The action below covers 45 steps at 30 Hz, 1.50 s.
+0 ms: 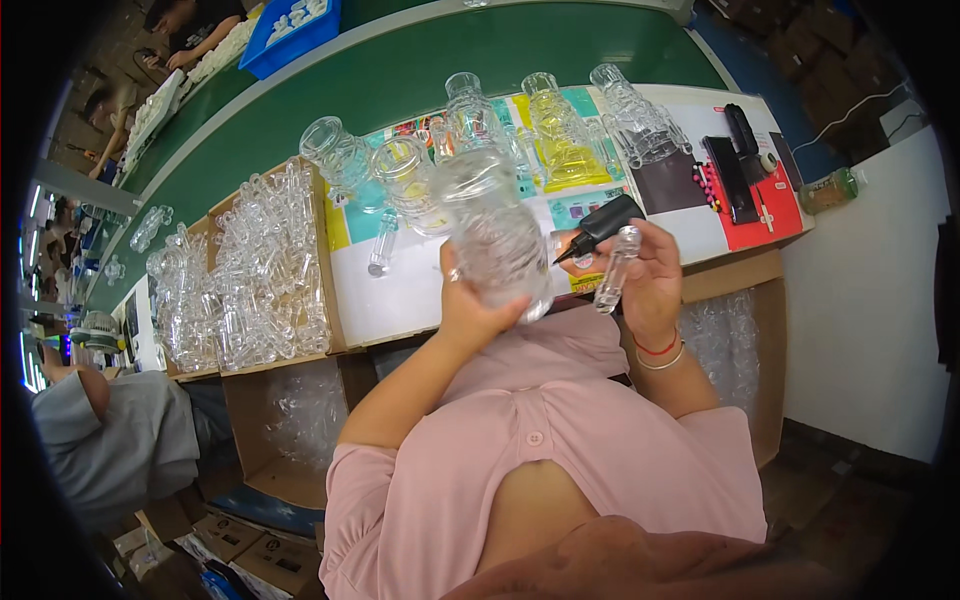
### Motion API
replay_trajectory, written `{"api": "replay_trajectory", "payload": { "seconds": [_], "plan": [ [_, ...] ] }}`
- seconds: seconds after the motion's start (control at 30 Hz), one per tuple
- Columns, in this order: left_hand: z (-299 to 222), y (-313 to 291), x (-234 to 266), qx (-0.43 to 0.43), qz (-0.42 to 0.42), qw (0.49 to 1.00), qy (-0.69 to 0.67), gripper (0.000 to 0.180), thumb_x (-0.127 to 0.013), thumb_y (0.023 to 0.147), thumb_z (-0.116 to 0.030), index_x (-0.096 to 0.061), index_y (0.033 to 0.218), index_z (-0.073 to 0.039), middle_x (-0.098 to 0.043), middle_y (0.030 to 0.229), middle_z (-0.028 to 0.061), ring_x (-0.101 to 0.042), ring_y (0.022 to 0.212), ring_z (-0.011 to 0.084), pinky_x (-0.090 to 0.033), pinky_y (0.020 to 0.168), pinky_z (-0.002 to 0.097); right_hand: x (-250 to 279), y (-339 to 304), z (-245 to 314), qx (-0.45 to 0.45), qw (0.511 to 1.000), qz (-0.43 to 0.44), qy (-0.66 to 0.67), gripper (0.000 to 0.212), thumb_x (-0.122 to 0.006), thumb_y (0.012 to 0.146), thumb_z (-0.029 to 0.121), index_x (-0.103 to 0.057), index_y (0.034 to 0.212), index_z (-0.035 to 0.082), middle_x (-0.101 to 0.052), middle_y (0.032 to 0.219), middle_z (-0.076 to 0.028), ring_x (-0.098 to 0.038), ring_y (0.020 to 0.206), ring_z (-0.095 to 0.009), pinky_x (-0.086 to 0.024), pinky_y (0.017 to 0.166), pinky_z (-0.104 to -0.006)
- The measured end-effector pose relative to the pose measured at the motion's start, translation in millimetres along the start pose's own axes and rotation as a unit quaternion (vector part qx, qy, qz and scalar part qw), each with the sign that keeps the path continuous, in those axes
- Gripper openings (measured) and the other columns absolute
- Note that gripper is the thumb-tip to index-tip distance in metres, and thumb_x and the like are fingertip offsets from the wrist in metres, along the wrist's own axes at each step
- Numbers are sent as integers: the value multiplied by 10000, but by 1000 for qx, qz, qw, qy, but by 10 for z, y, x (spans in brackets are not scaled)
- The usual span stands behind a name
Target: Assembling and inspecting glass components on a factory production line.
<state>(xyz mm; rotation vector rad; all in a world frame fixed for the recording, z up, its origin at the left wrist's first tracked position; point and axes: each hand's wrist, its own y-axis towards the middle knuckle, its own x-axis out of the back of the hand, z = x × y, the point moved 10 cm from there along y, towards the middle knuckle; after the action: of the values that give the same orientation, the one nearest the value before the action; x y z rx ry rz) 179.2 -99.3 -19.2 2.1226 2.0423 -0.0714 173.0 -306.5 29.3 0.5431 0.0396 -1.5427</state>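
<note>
My left hand point(475, 305) is wrapped round the lower part of a large clear figure-shaped vessel point(485, 220), held tilted above the table in front of my chest. My right hand point(652, 272) grips a black squeeze bottle point(607, 222), its thin nozzle pointing left toward the vessel but apart from it. The same hand also pinches a small clear tube-like piece point(617, 272) that hangs downward. Another small clear piece point(382, 245) lies on the table left of the vessel. Beyond my hands stand more clear vessels, including one at the left point(335, 155) and one at the right point(640, 125).
At the left, a cardboard box point(328, 255) holds many small clear pieces. A phone point(730, 180) and a black object point(741, 130) lie at the right, beside a greenish bottle point(828, 190). A blue bin point(290, 38) stands farther back. Other people sit at the left.
</note>
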Motion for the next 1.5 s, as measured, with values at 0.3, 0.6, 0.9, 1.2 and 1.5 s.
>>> {"api": "replay_trajectory", "payload": {
  "seconds": [0.3, 0.6, 0.9, 1.2, 1.5],
  "plan": [
    [-609, -347, -75, -21, 95, 985, -141, 1078, -804, 604, -217, -54, 1364, -66, -322, 1291, 182, -401, 1192, 311, -365, 967, 426, -628, -118, 85, -4, 991, 133, 28, 475, -626, 820, 191, -402, 1194, 3, -579, 1002, -167, -596, 899, -201, -532, 743, -322],
    [-581, -399, -27, -28, 143, 981, -125, 1015, -790, 618, -157, -90, 1353, -112, -321, 1301, 190, -406, 1190, 313, -370, 964, 426, -814, -207, 297, 124, 970, 200, -58, 395, -621, 802, 31, -483, 1169, -17, -563, 997, -103, -561, 937, -152, -478, 800, -290],
    [-704, -526, -2, 13, 168, 960, -225, 988, -806, 612, -202, -140, 1339, -136, -328, 1313, 189, -449, 1155, 319, -378, 960, 433, -1005, -41, 471, 103, 968, 228, -16, 603, -412, 878, 508, -353, 1254, 40, -513, 1159, -197, -499, 1091, -283, -326, 981, -403],
    [-1172, -1002, -260, -337, 308, 884, 100, 807, -785, 594, -265, -394, 1287, -131, -460, 1182, 171, -485, 1027, 373, -413, 851, 443, -1480, -515, 379, -31, 912, 408, -1, 598, -210, 933, 460, -368, 1235, -31, -428, 1254, -240, -356, 1234, -334, -159, 1062, -463],
    [-944, -949, -42, -226, 283, 918, 163, 795, -794, 568, -245, -411, 1247, -88, -447, 1200, 136, -440, 1122, 353, -359, 945, 425, -1640, -648, 143, -27, 873, 484, -47, 530, -340, 923, 449, -386, 1255, 40, -460, 1242, -202, -462, 1148, -308, -273, 1029, -427]
  ]
}}
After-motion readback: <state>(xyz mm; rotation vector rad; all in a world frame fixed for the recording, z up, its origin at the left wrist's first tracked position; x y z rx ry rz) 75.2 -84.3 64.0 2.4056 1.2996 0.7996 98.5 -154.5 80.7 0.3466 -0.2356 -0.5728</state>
